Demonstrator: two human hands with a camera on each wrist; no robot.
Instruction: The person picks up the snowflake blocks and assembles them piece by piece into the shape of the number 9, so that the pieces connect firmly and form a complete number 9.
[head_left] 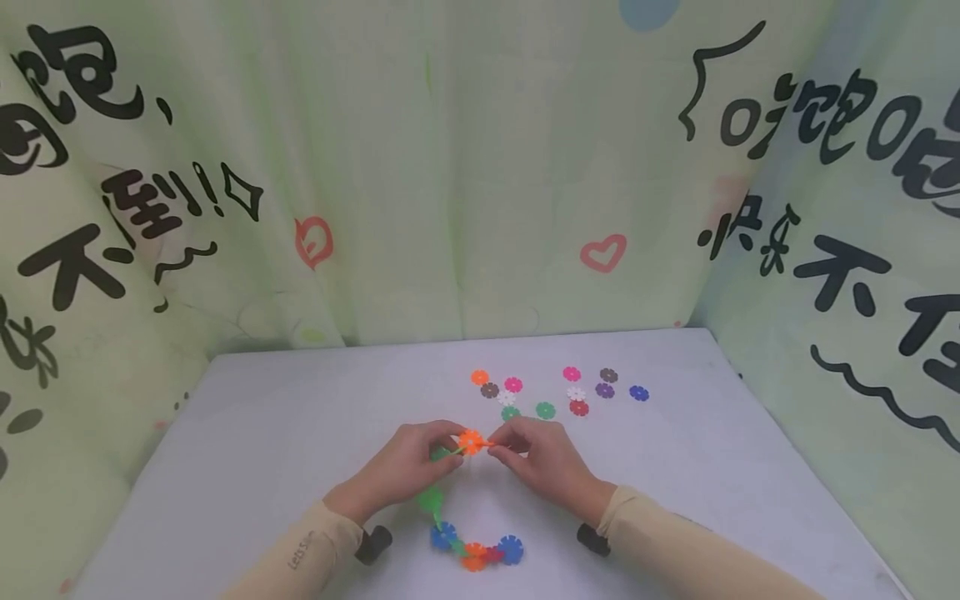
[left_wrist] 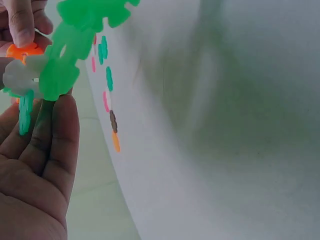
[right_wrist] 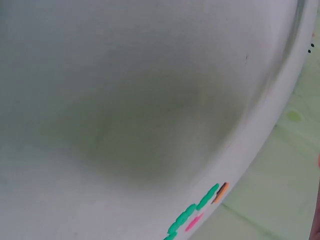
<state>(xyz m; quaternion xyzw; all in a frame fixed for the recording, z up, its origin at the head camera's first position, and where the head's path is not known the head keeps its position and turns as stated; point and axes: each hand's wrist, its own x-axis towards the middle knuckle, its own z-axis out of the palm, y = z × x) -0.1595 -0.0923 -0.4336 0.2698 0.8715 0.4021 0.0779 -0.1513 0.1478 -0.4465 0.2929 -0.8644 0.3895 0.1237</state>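
A chain of interlocking snowflake discs (head_left: pixel 431 500) curves down from between the hands, with green, blue, orange and red pieces. My left hand (head_left: pixel 416 461) pinches its upper end beside a face-on orange disc (head_left: pixel 471 442). Green and whitish discs of the chain (left_wrist: pixel 59 75) show by the left fingers in the left wrist view. Thumb and forefinger of my right hand (head_left: pixel 551 462) pinch a second orange disc, seen edge-on, touching the first. The chain's lower end, a blue disc (head_left: pixel 511 550), is over the table nearer me. The right wrist view hardly shows its hand.
Loose snowflake discs lie on the white table (head_left: pixel 262 450) beyond the hands: a green disc (head_left: pixel 545 410), a red disc (head_left: pixel 578 407), a blue disc (head_left: pixel 639 393) and several others. A printed curtain (head_left: pixel 457 167) encloses the table's back and sides.
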